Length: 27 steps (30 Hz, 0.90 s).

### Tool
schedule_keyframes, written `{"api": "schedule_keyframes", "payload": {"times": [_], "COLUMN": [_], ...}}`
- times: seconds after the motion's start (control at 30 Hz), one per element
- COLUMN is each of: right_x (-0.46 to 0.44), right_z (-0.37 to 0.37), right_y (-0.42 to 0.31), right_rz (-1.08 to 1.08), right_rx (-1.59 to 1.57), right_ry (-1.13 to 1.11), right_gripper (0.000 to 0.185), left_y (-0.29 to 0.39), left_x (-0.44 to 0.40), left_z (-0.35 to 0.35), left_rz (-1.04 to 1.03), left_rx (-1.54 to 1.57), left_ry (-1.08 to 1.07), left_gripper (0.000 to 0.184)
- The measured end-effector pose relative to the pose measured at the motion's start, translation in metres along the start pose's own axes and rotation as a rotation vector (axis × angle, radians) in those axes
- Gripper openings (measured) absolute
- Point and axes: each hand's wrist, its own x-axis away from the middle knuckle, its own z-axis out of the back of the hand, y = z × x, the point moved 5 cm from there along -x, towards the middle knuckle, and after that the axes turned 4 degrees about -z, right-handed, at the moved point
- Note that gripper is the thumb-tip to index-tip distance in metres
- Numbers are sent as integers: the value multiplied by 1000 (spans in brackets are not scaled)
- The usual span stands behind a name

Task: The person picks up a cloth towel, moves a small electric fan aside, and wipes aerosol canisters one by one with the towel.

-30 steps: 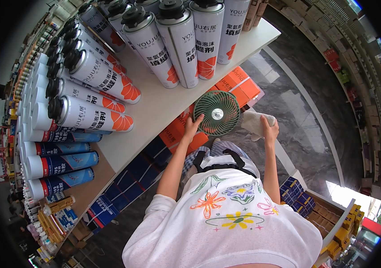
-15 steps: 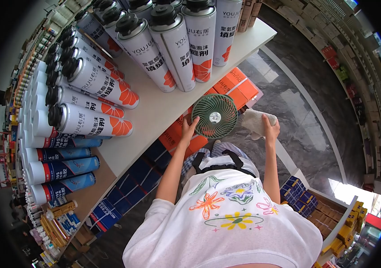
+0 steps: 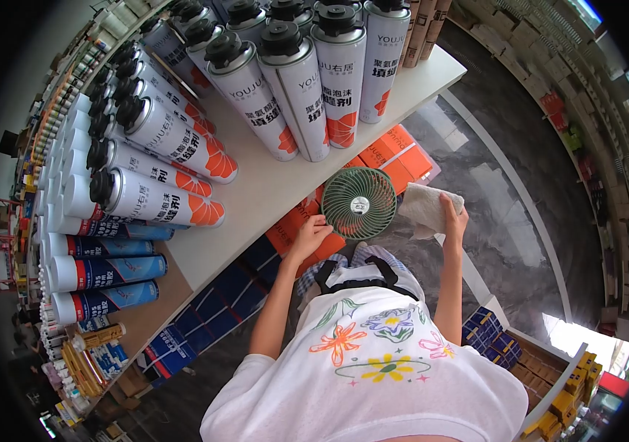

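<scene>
A small round green fan (image 3: 359, 204) with a spiral grille and a pale centre is in front of me, beside the shelf edge. My left hand (image 3: 310, 237) is at its lower left rim, with its fingers closed on the edge. To the right, my right hand (image 3: 453, 219) is wrapped round a light grey cloth (image 3: 423, 206), which hangs folded from the fingers. The cloth is close to the fan's right side, but I cannot tell whether they touch. The fan's back and any stand are hidden.
White spray foam cans (image 3: 270, 110) stand in rows on the white shelf (image 3: 215, 243) to my left, with blue cans (image 3: 112, 272) nearer. Orange boxes (image 3: 395, 151) and dark blue boxes (image 3: 211, 309) are stacked below. Yellow packs (image 3: 568, 387) sit at lower right. Stocked shelving lines the far right.
My left hand has slid down the fan's rim, and its fingers are now bunched at the lower left edge. The cloth stays in my right hand. The whole view has shifted slightly.
</scene>
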Motion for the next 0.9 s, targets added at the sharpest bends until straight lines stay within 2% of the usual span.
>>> {"api": "schedule_keyframes", "payload": {"times": [0.07, 0.13, 0.23, 0.3, 0.33, 0.4, 0.43, 0.47, 0.53, 0.57, 0.67, 0.7, 0.77, 0.9], "right_x": [5, 12, 22, 35, 41, 58, 64, 70, 88, 95, 108, 109, 116, 135], "right_z": [-7, -15, -36, -52, -58, -77, -84, -90, -108, -114, -129, -132, -141, -156], "right_y": [-21, -42, -73, -93, -101, -118, -124, -131, -149, -160, -186, -192, -207, -235], "right_rz": [-81, -85, -28, -6, 6, 38, 18, 31, 179, 225, 295, 309, 491, 595], "right_rx": [-140, -177, -230, -210, -212, -222, -152, -153, -78, -54, -63, -66, -12, 20], "right_ry": [-143, -195, -300, -411, -423, -597, -665, -678, -810, -858, -938, -948, -1014, -1163], "right_gripper": [41, 39, 38, 36, 36, 34, 36, 36, 38, 41, 43, 43, 42, 43], "left_y": [41, 76, 132, 173, 186, 214, 226, 233, 245, 248, 254, 256, 266, 292], "left_x": [21, 30, 40, 52, 57, 63, 66, 67, 69, 69, 74, 76, 81, 102], "left_z": [-6, -6, -8, -16, -19, -20, -19, -17, -16, -11, 2, 7, 18, 32], "left_rz": [-102, -118, -251, -390, -417, -543, -627, -638, -625, -633, -604, -604, -674, -798], "left_rx": [-72, -57, -104, -12, 72, 46, 58, 56, 65, -14, -5, 8, -55, -169], "left_ry": [-182, -167, -154, -176, -228, -238, -177, -163, -242, -194, -177, -177, -135, -64], "left_gripper": [51, 49, 51, 58, 68, 73, 72, 72, 65, 56, 54, 57, 61, 75]}}
